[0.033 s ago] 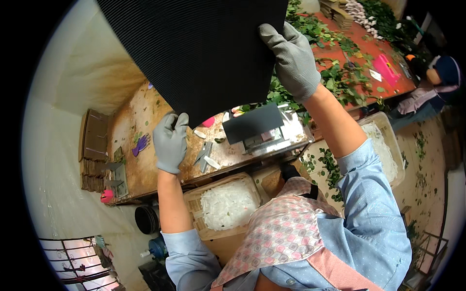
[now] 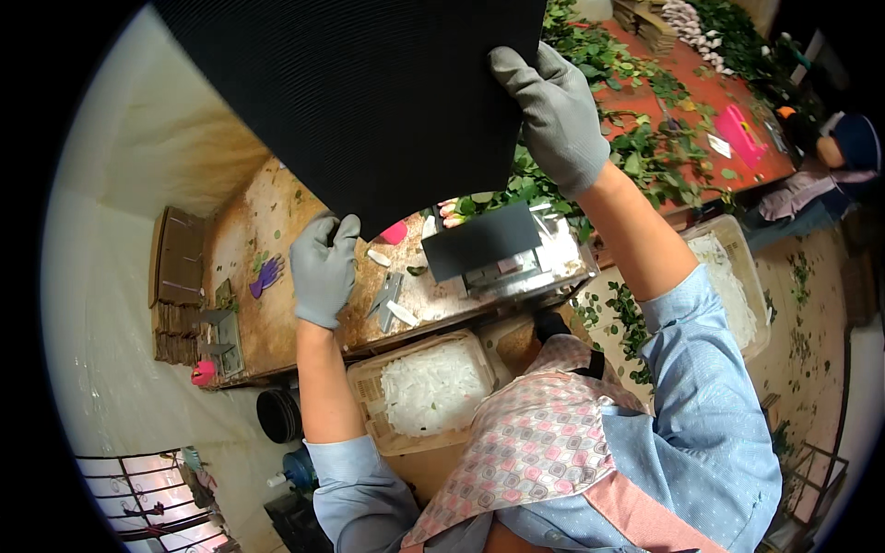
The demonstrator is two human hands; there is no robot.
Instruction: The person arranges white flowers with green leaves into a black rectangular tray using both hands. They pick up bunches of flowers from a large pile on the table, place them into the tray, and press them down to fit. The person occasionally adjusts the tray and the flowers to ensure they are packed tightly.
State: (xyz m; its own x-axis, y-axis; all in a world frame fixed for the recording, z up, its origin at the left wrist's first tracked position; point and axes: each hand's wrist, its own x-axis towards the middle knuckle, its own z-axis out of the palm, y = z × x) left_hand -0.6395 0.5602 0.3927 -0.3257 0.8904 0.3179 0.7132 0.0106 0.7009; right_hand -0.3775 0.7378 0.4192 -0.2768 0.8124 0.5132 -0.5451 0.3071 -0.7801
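A large black ribbed sheet (image 2: 369, 101) is held up before me, running out of the top of the view and covering part of the bench behind it. My left hand (image 2: 324, 269), in a grey glove, is closed on its lower left corner. Higher up, my right hand (image 2: 558, 115), gloved in grey too, grips the right edge with the thumb across the face of the sheet. Below the sheet, a dark flat panel (image 2: 484, 241) sits over a metal stand on the stained workbench (image 2: 304, 207). Beside it are a grey metal piece (image 2: 385, 300) and small white pieces (image 2: 402, 313).
Under the bench edge stands a crate (image 2: 369, 387) of white pieces; another crate (image 2: 758, 300) is at the right. Purple gloves (image 2: 267, 276) and stacked cardboard (image 2: 177, 286) lie left. Leafy stems (image 2: 645, 152) cover a red table (image 2: 682, 92). A person (image 2: 820, 175) is at the far right.
The sheet's upper left edge has shifted slightly left, and its ribs show less clearly. Both hands keep their grip almost in place.
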